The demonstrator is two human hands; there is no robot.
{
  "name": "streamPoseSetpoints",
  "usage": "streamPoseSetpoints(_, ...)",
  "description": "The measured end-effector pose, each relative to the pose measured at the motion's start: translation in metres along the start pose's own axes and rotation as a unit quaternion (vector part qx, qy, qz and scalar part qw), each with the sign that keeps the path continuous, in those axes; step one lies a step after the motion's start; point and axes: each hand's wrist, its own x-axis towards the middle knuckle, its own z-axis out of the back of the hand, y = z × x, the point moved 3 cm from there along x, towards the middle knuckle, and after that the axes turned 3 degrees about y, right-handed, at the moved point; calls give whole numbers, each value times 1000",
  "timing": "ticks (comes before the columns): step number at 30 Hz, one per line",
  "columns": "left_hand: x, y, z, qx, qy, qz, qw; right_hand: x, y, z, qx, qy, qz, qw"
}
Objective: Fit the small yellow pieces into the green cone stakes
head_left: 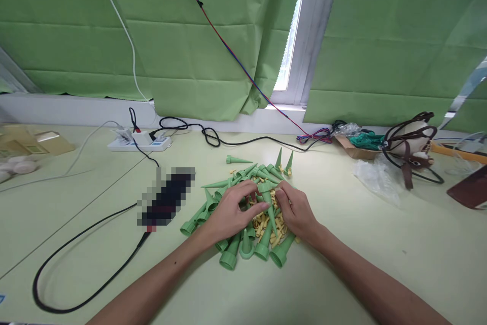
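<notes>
Broadly, green curtains (190, 51) hang across the far side, above a pale table (361, 274) that spreads before you. Near the table's middle lies a loose pile of green cones (229, 256), with your bare arms reaching in from the near left and near right. Your left hand (230, 216) curves over the pile's left side, thumb apart from the fingers; your right hand (299, 208) is curled in at the right, thumb close to the fingers. Between them is one green cone (269, 206), wide end far, tip pointing near; whether either hand has hold of it, you cannot tell from this view. Just beyond the pile, to the far right, two upright cones (289, 158) appear to have yellow at their bases. Judging by this, only those two look fitted; most cones remain loose, as do the small yellow pieces (279, 228) heaped below your hands
</notes>
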Motion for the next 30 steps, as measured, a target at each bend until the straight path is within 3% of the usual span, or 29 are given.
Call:
streamPoseSetpoints(21,-6,-4,1,-30,-16,-101,994,0,5,-1,-27,-25,48,998)
streamPoseSetpoints(30,-7,1,1,17,-35,-176,984,0,5,-4,-26,-20,70,997)
